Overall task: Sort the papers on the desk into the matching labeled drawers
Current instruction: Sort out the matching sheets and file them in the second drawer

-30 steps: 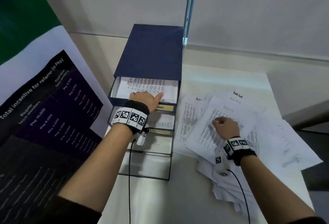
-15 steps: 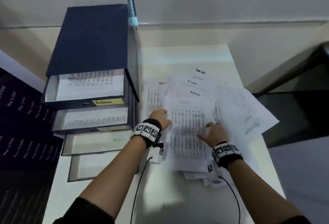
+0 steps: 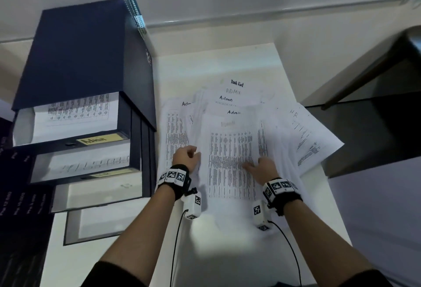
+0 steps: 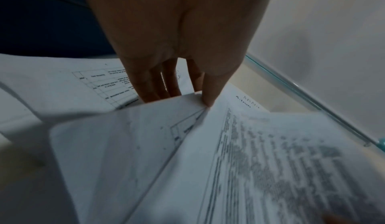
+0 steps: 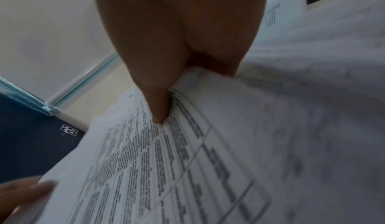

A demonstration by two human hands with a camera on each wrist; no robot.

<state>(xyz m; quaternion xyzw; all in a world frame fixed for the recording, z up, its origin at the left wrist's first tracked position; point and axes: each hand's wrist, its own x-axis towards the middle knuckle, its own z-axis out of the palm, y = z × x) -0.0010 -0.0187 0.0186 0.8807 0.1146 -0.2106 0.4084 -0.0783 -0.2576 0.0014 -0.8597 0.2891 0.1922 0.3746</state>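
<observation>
A loose pile of printed papers (image 3: 284, 131) covers the white desk (image 3: 227, 252); several are headed "Admin", one "HR". On top lies a sheet with a dense table (image 3: 230, 156). My left hand (image 3: 191, 154) pinches its left edge, fingers under and thumb on top (image 4: 187, 96). My right hand (image 3: 257, 164) holds its right edge, with the thumb (image 5: 162, 105) pressing on the print and the fingers hidden beneath. The navy drawer unit (image 3: 86, 54) stands on the left with its drawers pulled out. The top one, labelled "Admin" (image 3: 100, 139), holds a printed sheet (image 3: 77, 113).
Under the Admin drawer, a second drawer (image 3: 86, 163) with paper and two lower drawers (image 3: 98, 193) stick out stepwise toward me. A dark poster (image 3: 13, 195) stands left of the unit. A dark surface (image 3: 376, 127) lies beyond the desk's right edge. A wall runs behind.
My left hand left the Admin drawer and came right to the pile. The right hand slid to the top sheet's right edge. The view swung right and closer.
</observation>
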